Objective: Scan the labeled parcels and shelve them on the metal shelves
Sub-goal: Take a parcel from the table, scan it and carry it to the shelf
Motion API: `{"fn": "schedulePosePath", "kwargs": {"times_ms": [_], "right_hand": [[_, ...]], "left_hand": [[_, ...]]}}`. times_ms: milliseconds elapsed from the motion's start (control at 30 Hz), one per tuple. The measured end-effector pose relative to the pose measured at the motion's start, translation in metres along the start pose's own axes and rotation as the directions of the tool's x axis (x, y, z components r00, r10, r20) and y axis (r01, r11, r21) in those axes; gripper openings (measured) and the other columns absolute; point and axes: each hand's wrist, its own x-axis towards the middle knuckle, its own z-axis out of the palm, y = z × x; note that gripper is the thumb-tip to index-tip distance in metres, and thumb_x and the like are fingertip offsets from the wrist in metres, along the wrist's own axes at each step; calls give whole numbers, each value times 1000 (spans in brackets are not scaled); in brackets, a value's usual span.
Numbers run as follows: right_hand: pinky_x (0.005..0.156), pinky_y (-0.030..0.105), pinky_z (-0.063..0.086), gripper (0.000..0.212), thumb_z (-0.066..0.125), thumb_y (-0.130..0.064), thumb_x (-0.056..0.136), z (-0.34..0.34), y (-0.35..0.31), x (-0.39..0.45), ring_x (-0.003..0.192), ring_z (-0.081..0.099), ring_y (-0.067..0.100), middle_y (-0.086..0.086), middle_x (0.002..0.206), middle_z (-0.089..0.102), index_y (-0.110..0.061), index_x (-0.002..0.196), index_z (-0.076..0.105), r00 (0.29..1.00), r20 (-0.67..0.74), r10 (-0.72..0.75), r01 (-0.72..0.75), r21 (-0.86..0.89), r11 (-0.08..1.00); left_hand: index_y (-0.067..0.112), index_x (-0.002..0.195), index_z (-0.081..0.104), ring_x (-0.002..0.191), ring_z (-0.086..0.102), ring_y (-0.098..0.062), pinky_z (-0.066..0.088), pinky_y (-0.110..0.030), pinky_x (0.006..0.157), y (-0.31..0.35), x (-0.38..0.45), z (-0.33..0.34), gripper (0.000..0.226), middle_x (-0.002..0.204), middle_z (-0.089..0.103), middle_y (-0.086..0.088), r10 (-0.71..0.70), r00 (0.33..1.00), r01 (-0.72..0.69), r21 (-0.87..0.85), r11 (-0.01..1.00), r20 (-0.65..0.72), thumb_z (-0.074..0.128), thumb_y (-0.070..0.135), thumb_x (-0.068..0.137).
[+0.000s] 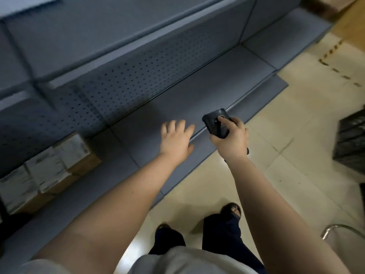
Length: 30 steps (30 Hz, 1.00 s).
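step: between parcels, judged | left hand (176, 139) spread, empty, mid-frame | right hand (231, 139) gripped scanner (216, 125) | labeled parcels (45, 171) shelved lower left on metal shelf (177, 107) | next: likely fetch another parcel

The grey metal shelf unit (177, 99) crosses the frame's upper left. Brown cardboard parcels with white labels (47, 171) sit on its bottom shelf at the left edge. A black plastic crate (350, 141) stands on the cream tiled floor (296, 119) at the right edge.

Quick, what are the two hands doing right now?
Left hand: open, fingers spread above the bottom shelf, holding nothing.
Right hand: gripping the black scanner, thumb on top.
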Motion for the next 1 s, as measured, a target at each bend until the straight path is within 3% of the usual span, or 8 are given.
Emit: {"fn": "schedulePosePath", "kwargs": {"times_ms": [167,467,700,1000], "right_hand": [[107,38,34,59,74,-30,75,-114,75,61,124,37,23,-6,143,42,-38,131,59,986,-135,95,-96,3,995],[110,37,27,58,75,-31,77,-311,195,175,132,33,23,-4,148,39,-39,131,58,950,-279,139,-139,20,990],[108,38,24,58,74,-32,78,-425,235,292,132,32,23,-4,148,38,-40,132,57,917,-379,122,-145,-31,989],[105,39,25,61,74,-35,78,-508,267,491,132,32,26,-3,148,37,-39,135,54,868,-480,132,-200,-92,976]], "left_hand": [[27,138,50,128,38,-32,28,-45,104,142,89,-33,58,141,44,-4,31,997,-38,-86,996,-75,64,51,87],[30,144,44,134,30,-32,25,-49,111,376,233,-85,66,149,38,-6,130,979,-152,-144,978,-155,61,57,85],[30,144,45,134,30,-31,24,-47,108,479,359,-146,66,149,39,-5,196,946,-238,-144,961,-258,58,61,87],[31,136,50,129,32,-31,26,-48,105,584,582,-193,60,141,44,-5,321,895,-367,-103,924,-311,60,59,84]]}}
